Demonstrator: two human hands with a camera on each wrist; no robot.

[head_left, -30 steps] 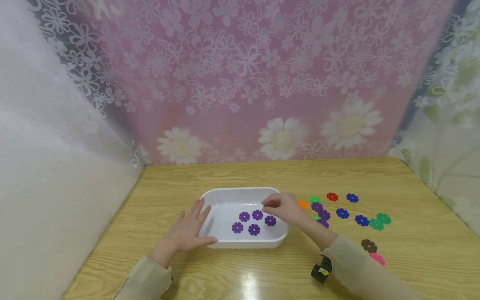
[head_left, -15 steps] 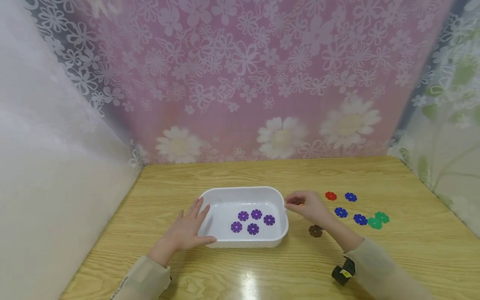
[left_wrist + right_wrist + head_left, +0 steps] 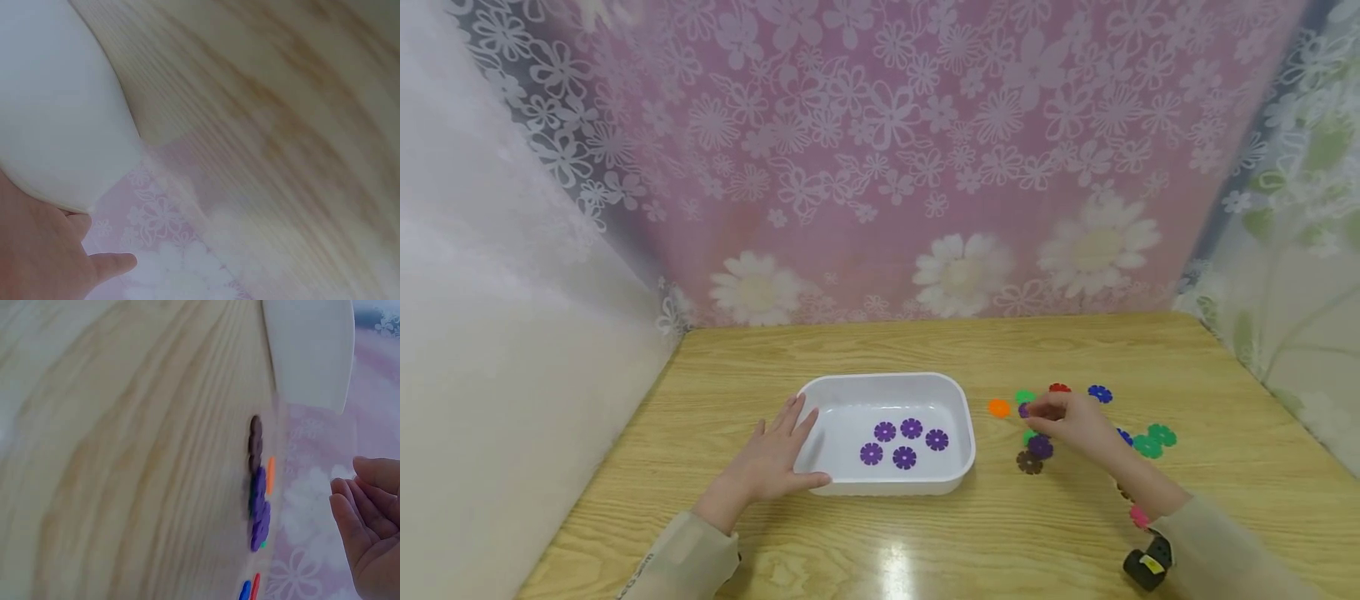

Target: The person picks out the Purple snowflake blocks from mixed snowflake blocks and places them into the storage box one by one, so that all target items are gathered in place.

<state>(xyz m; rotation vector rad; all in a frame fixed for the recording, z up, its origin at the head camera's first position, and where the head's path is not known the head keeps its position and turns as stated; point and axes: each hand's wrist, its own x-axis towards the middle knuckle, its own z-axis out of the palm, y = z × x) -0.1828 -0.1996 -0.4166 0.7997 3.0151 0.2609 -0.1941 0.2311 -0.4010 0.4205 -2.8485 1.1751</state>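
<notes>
My left hand (image 3: 767, 467) rests against the left end of a white plastic tray (image 3: 887, 488), fingers spread along its rim. Inside the tray lie several purple notched plastic discs, flower-like, one of them a disc near the front wall (image 3: 905, 457). To the right of the tray, my right hand (image 3: 1078, 425) is over a loose cluster of similar discs, thumb and fingers bent. A purple disc (image 3: 1024, 410) shows right at its fingertips, and another purple disc (image 3: 1040, 447) lies below. In the right wrist view nothing shows between the thumb and fingers of this hand (image 3: 372, 531), which is above the discs.
Near the tray's right end lie an orange disc (image 3: 998, 408), a brown disc (image 3: 1029, 463) and a light green disc (image 3: 1024, 397). Farther right are blue (image 3: 1100, 393), teal (image 3: 1162, 435) and pink discs (image 3: 1138, 517). A patterned pink curtain (image 3: 880, 167) hangs behind the wooden table (image 3: 820, 550).
My right hand has moved right, from over the tray's right end, past the orange disc, to the purple discs on the table. My left hand has stayed on the tray.
</notes>
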